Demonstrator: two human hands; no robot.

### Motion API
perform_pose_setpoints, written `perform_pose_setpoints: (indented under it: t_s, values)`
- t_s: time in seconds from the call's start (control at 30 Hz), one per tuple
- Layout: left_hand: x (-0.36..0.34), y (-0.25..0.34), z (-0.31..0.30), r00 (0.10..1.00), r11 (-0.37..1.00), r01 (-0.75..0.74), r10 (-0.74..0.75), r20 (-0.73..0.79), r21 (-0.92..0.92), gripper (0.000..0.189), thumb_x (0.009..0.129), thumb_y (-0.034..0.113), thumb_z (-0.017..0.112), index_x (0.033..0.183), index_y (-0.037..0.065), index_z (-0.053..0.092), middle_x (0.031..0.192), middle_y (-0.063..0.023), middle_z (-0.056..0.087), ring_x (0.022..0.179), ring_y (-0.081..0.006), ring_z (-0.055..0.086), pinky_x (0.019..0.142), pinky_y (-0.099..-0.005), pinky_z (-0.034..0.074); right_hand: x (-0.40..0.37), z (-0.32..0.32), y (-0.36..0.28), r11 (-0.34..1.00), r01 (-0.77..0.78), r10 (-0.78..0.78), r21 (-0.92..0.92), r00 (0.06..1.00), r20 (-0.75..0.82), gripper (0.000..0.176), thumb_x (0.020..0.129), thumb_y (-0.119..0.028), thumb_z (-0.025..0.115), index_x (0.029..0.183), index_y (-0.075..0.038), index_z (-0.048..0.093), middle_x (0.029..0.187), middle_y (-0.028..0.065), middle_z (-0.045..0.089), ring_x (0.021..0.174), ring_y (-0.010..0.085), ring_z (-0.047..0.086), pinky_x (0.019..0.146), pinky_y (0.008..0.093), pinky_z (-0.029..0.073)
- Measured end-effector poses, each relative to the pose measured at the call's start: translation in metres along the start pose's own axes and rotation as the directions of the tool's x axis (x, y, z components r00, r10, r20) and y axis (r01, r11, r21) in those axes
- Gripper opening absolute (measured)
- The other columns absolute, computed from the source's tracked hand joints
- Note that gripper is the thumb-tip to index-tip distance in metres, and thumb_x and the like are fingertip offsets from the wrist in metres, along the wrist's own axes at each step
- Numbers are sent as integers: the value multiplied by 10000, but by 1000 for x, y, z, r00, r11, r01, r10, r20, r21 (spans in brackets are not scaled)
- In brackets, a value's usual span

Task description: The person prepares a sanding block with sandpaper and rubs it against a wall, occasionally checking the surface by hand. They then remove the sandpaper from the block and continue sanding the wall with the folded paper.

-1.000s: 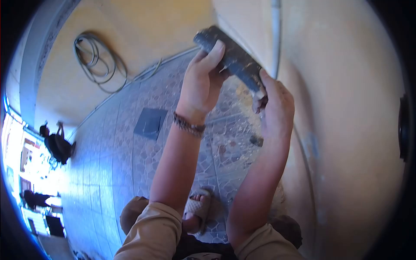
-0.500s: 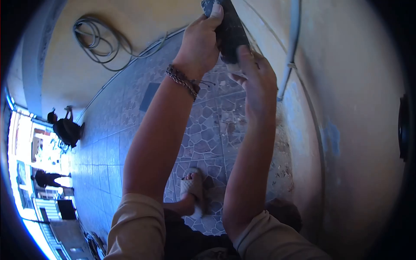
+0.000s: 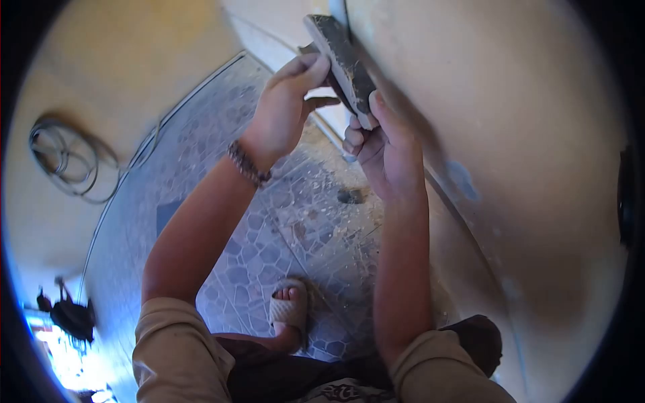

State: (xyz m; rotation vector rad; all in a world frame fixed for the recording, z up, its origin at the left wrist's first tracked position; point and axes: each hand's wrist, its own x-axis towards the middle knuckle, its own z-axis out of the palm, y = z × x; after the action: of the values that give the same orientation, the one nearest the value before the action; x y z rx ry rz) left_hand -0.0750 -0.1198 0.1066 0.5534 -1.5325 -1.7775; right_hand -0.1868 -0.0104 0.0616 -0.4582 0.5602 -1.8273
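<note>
Up near the wall I see a long, flat, dark block, dusty and with a pale edge, that looks like a sanding block with dark sheet around it. Its lower end is gripped by my right hand, thumb on the face and fingers curled beneath. My left hand, with a braided bracelet at the wrist, has its thumb against the block's left edge and its fingers under it. A dark flap juts out beyond the left thumb. The block's underside is hidden.
A plastered wall with a pale blue patch rises close on the right. Debris and a small dark piece lie on the stone-patterned floor. A coiled hose is at the left wall; another person is at far left.
The view has turned toward the right-hand wall. The block is now tilted, showing its pale edge, and my left hand has slid from its upper end to its left side.
</note>
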Motion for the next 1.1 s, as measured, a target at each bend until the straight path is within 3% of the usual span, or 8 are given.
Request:
perform_pose_setpoints:
  t_s: [0.2,0.33,0.57,0.73,0.83,0.93,1.03,1.1]
  values:
    - [3,-16,-3,994,979,-94,102,35,-179,208,875,-33,601,1082,-17,602,935,-70,677,819,-111,641,738,-252,537,-25,-8,2,956,-45,2,-290,989,-147,300,951,-326,562,925,-27,566,710,44,568,560,141,529,551,281,445]
    - [-7,-35,-17,975,972,-198,208,75,-125,332,866,-104,563,1191,-38,547,1076,-109,658,980,-113,614,852,-241,500,-46,-15,28,843,-133,-104,-521,910,-400,251,948,-290,565,1017,-52,529,822,51,604,676,142,572,599,279,447]
    - [-10,-58,-19,910,964,-265,250,332,0,372,857,-117,569,1213,-28,511,1080,-115,644,995,-123,606,852,-249,496,-54,2,32,530,85,-459,-843,865,-202,625,828,-206,722,1290,58,395,1176,146,564,1029,222,586,828,339,508]
    - [-9,-68,18,829,894,-391,446,337,-219,380,866,-66,561,1227,4,462,944,-97,650,759,-88,625,621,-232,492,-87,10,24,570,-25,-490,-821,792,-365,634,805,-186,723,1286,70,398,1124,133,583,1008,192,577,854,316,476]
    - [-13,-66,40,827,908,-122,316,465,-400,510,905,-114,464,1343,-16,223,1014,-146,641,854,-135,619,769,-233,470,-120,5,16,579,-5,-536,-815,751,-386,607,816,-221,671,1275,78,411,1061,114,596,935,146,570,794,263,465]
    - [-24,-52,73,836,835,-11,309,452,-551,558,908,-79,490,1354,-17,159,997,-164,645,836,-142,622,749,-224,457,-138,18,12,560,30,-628,-828,667,-401,634,812,-327,595,1268,80,425,1003,111,595,856,132,566,731,241,450]
    - [-32,-50,92,784,787,-84,431,447,-611,487,881,-31,564,1303,-43,321,1089,-192,576,855,-187,634,724,-247,485,-160,29,-1,660,104,-628,-744,621,-470,679,798,-395,533,1272,79,428,982,131,596,837,164,579,669,265,463]
    - [-41,-33,90,673,856,-227,482,561,-464,504,866,53,611,1292,-48,362,1173,-237,540,985,-268,609,822,-338,483,-165,32,0,717,342,-675,-608,561,-480,710,787,-443,525,1268,71,439,974,151,603,786,193,594,605,265,465]
